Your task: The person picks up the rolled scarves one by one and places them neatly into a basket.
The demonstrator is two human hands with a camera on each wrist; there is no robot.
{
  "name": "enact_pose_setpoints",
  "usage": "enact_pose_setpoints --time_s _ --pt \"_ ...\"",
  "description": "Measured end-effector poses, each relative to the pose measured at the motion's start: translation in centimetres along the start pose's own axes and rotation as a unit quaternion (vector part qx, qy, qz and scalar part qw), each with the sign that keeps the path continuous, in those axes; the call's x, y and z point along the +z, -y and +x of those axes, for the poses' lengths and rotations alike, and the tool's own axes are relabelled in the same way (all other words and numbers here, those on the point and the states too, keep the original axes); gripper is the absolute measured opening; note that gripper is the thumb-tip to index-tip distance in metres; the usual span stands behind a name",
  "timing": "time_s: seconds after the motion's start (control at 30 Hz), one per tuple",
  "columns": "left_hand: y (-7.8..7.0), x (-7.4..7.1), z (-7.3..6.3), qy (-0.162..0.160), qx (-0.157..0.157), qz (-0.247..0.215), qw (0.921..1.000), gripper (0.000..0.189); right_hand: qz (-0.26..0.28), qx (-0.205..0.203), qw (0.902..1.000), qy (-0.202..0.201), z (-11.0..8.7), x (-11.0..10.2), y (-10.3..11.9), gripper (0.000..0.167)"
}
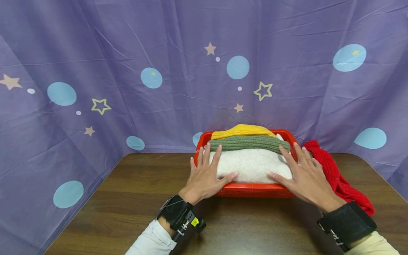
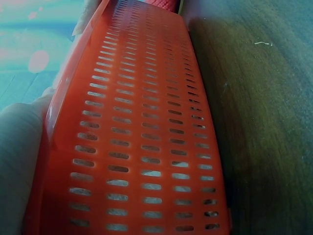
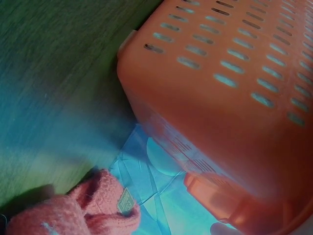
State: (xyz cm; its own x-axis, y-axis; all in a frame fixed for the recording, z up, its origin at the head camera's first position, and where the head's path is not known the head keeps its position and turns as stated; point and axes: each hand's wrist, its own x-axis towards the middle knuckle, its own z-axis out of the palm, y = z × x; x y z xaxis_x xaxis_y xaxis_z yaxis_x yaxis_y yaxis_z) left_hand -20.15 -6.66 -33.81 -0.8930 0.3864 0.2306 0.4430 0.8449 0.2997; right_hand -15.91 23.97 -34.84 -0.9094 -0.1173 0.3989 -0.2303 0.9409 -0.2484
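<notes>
A red plastic basket (image 1: 255, 191) with slotted walls stands on the table. Folded knits fill it: a white fuzzy one (image 1: 251, 164) in front, a green ribbed one (image 1: 245, 143) behind, a yellow one (image 1: 243, 130) at the back. My left hand (image 1: 205, 175) lies over the basket's left end, fingers straight and spread, thumb on the white knit. Over the right end, my right hand (image 1: 304, 175) mirrors it, its thumb also at the white knit. From the left wrist view, the basket's slotted front wall (image 2: 137, 127) shows close up; a basket corner (image 3: 161, 93) fills much of the right wrist view.
A red knitted piece (image 1: 338, 177) lies on the wooden table (image 1: 143, 198) just right of the basket; a small tag (image 3: 125, 200) on it shows in the right wrist view. Behind the table hangs a purple curtain (image 1: 178, 42) with stars and dots.
</notes>
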Motion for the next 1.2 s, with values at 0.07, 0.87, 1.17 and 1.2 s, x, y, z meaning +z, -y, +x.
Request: enact_pose_setpoints --time_s 0.07,0.87,1.17,1.2 --pt "0.00 0.02 -0.01 -0.002 0.001 0.001 1.0000 0.099 -0.001 0.000 1.0000 0.000 0.00 -0.01 -0.01 0.100" --pt "0.07 0.05 0.07 0.003 -0.003 0.003 1.0000 0.100 -0.001 0.007 0.9999 0.010 0.10 -0.06 0.15 0.101" --pt "-0.01 0.04 0.08 0.005 -0.003 0.004 1.0000 0.101 -0.001 0.009 0.9998 0.016 0.09 -0.12 0.11 0.100" --pt "-0.01 0.06 0.09 0.008 -0.004 0.004 1.0000 0.101 -0.002 0.009 0.9998 0.017 0.08 -0.12 0.10 0.100"
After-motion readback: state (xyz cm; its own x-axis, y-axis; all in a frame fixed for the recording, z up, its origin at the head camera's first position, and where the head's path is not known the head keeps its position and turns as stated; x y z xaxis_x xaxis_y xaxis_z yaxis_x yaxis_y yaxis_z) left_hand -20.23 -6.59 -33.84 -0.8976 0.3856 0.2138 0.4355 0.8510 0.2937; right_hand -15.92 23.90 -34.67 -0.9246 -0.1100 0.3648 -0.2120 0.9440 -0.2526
